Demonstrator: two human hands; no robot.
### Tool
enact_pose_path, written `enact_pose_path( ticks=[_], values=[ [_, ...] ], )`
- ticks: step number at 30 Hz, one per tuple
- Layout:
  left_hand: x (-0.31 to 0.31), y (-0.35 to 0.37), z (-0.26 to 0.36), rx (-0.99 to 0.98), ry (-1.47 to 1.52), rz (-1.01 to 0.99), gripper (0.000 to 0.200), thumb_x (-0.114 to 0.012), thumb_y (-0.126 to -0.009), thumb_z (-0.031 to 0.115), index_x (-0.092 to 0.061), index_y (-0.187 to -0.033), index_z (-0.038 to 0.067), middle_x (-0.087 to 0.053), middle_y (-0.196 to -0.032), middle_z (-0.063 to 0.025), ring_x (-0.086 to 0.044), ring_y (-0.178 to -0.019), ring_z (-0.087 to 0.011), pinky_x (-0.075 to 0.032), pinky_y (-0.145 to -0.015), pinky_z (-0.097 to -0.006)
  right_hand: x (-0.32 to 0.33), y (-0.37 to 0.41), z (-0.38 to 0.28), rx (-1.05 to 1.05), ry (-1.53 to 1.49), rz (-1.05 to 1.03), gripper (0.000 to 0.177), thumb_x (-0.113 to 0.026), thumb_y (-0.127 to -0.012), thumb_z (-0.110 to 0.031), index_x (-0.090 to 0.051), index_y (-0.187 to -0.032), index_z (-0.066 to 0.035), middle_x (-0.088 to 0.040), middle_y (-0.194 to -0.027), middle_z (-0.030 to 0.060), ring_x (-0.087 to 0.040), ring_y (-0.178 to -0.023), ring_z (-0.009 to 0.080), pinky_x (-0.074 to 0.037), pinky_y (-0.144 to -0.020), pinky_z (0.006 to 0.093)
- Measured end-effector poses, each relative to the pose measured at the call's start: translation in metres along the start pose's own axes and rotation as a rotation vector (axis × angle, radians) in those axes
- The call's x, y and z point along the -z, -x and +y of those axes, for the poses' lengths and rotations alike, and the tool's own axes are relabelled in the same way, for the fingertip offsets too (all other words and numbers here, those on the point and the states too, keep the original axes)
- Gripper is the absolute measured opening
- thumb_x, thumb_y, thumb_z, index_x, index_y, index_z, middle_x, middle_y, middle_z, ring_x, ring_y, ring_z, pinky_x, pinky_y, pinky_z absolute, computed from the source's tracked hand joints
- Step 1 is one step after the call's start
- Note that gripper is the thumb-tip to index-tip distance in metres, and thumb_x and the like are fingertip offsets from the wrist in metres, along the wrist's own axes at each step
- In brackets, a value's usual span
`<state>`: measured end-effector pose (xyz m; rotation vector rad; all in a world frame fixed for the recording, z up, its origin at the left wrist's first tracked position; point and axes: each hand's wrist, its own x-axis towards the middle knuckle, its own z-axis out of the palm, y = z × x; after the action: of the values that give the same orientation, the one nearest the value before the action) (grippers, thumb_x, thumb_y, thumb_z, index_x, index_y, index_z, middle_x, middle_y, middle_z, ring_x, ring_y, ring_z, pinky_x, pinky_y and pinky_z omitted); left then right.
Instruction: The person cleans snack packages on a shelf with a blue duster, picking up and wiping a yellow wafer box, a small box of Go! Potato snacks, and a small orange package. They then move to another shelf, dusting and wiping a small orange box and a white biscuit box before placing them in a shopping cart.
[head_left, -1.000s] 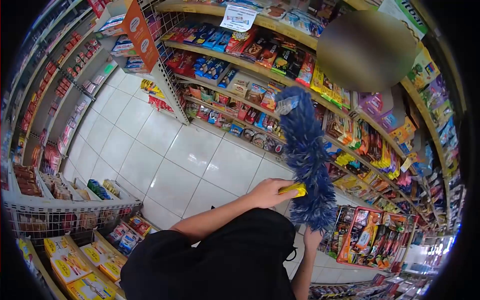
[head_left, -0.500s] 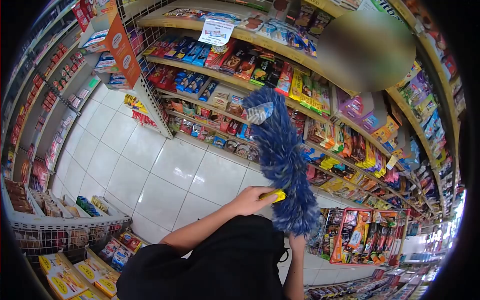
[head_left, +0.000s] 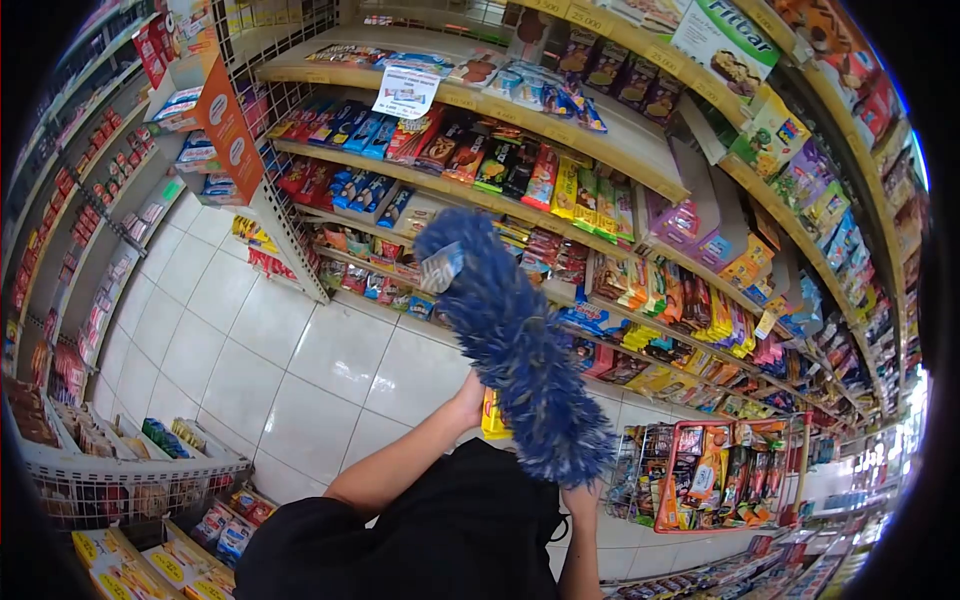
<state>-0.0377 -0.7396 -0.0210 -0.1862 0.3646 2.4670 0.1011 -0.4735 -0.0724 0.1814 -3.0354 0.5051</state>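
Observation:
A long, fluffy blue duster [head_left: 520, 350] slants across the middle of the view, with a pale label [head_left: 441, 268] near its far end. My right hand [head_left: 580, 497] is closed at the duster's near end; the fluff hides most of the fingers and any handle. To the left of the duster, my left hand [head_left: 466, 402] is closed on a yellow packet [head_left: 493, 416], which the duster partly covers. Beyond the duster's tip are shelves of chocolate bars [head_left: 500, 160] and other wrapped snacks.
A red-framed wire basket [head_left: 668, 475] of snacks stands at the right. On the left are a white wire rack [head_left: 130, 465], yellow boxes [head_left: 105, 560] and an orange display stand [head_left: 232, 138]. White floor tiles [head_left: 310, 410] run between the shelves.
The duster has swung left and down, its far end dropping away from the chocolate bars. My left hand has shifted left with the yellow packet, which is now partly behind the duster.

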Motion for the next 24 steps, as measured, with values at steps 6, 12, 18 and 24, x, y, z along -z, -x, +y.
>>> enact_pose_path(
  ticks=[6,12,18,24],
  values=[
    [-0.011,0.011,-0.006,-0.055,-0.007,0.101,0.069,-0.034,-0.08,0.071,-0.057,-0.107,0.012,-0.062,-0.089,-0.0063,-0.061,-0.074,-0.0205,-0.051,-0.068,-0.0362,-0.013,-0.019,0.0,-0.053,-0.138,0.236,0.02,-0.056,-0.069,-0.012,-0.061,-0.085,-0.002,-0.062,-0.086,0.0192,-0.058,-0.079,0.0387,-0.047,-0.071,0.0441],
    [-0.015,0.007,-0.005,-0.001,-0.118,0.144,0.065,-0.041,-0.081,0.067,-0.056,-0.108,0.01,-0.061,-0.086,-0.0066,-0.06,-0.075,-0.0207,-0.05,-0.069,-0.0339,-0.012,-0.004,0.003,0.051,-0.03,0.22,0.019,-0.056,-0.07,-0.014,-0.06,-0.084,-0.002,-0.061,-0.082,0.0198,-0.057,-0.076,0.0404,-0.046,-0.068,0.0458],
    [-0.02,0.013,0.011,-0.201,-0.012,0.167,0.067,-0.044,-0.074,0.073,-0.053,-0.101,0.013,-0.055,-0.097,-0.0065,-0.057,-0.084,-0.0272,-0.048,-0.071,-0.0463,0.003,0.001,0.007,-0.177,0.038,0.084,0.023,-0.054,-0.071,-0.016,-0.06,-0.088,-0.001,-0.061,-0.088,0.0207,-0.057,-0.084,0.041,-0.045,-0.073,0.046],
    [0.017,-0.01,0.03,-0.492,-0.052,0.202,0.073,-0.032,-0.084,0.068,-0.038,-0.129,0.011,-0.047,-0.123,-0.0069,-0.049,-0.109,-0.0247,-0.038,-0.095,-0.0399,0.008,0.014,-0.01,-0.09,-0.138,0.019,0.031,-0.054,-0.071,-0.017,-0.061,-0.095,-0.001,-0.061,-0.094,0.021,-0.056,-0.087,0.0424,-0.045,-0.078,0.0451]
  ],
)
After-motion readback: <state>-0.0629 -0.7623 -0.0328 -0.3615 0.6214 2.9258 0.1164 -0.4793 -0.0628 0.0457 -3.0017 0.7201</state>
